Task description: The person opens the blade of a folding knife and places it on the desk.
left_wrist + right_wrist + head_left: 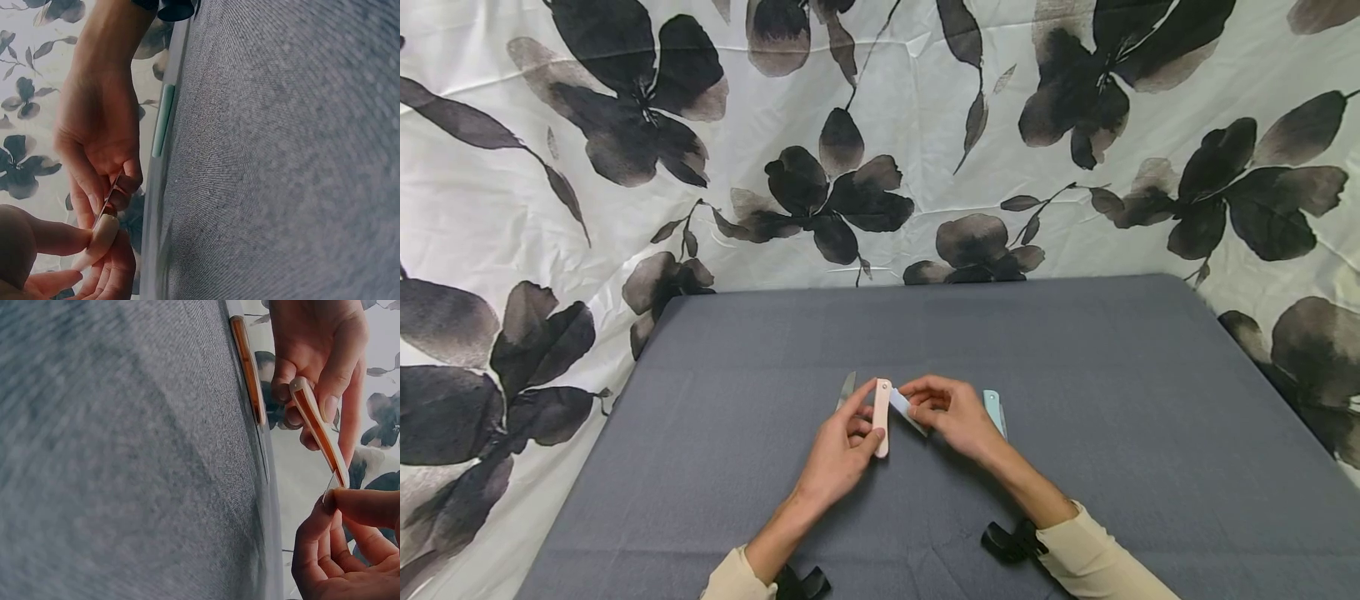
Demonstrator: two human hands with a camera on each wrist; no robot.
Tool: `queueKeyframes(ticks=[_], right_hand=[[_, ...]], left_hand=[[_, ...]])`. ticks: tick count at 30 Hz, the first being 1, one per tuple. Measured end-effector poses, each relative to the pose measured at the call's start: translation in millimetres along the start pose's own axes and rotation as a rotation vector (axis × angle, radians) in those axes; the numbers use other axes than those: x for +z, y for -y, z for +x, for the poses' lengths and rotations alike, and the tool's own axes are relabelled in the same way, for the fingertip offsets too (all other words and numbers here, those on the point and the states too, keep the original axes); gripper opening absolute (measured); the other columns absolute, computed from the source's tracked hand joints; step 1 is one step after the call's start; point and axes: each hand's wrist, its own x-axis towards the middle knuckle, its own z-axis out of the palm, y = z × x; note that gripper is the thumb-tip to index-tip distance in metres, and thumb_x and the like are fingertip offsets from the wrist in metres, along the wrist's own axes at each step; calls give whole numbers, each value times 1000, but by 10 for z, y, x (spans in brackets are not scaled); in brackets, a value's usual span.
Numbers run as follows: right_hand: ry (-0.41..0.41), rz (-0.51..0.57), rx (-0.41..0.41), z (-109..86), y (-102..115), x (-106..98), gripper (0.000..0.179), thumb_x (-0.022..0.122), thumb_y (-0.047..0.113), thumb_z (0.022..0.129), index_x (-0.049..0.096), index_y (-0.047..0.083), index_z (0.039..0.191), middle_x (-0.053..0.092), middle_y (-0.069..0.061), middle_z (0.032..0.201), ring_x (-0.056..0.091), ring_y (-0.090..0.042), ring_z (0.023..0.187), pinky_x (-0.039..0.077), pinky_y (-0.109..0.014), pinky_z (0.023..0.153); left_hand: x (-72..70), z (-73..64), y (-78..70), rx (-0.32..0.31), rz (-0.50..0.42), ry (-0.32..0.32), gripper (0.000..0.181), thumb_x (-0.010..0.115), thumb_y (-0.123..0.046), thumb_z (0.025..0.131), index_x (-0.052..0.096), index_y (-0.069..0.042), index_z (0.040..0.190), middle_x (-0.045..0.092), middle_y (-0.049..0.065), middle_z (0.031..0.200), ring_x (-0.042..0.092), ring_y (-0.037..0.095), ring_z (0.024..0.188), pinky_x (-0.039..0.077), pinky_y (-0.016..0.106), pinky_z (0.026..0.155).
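My left hand [838,454] grips a folding knife by its pale pink handle [882,421], thumb near the lower end and index finger near the pivot. The knife's blade [904,407] stands at an angle out of the handle, and my right hand [958,419] pinches it between thumb and fingers. In the right wrist view the handle's long slot [317,428] shows, with the blade leaving it at the right fingertips. Behind the left fingers lies a second folding knife [247,362], its blade [847,388] extended; the head view hides its handle.
A mint green folding knife [992,408] lies on the grey cloth-covered table [1112,400], just right of the right hand, a strip of blade beside its handle. A floral curtain [925,150] hangs behind the table. Black straps [1018,542] circle the wrists.
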Motion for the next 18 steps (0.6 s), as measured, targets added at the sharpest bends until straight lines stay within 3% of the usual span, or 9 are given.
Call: queueKeyframes(ticks=[7,18], right_hand=[[-2,-4,-7,10,-12,-27,24,71,-1,93,76,2,117,74,-20,99,62,-11,69,49,-24,59],[-18,-32,-16,18,-26,-63,22,71,2,94,77,2,116,76,-20,106,61,-9,75,49,-22,65]], left_hand=[[-5,-4,17,0,18,8,70,66,6,95,45,-15,158,65,20,117,64,13,83,54,20,68],[-14,-17,16,3,35,9,69,66,6,93,49,-16,156,66,19,114,63,11,81,53,20,67]])
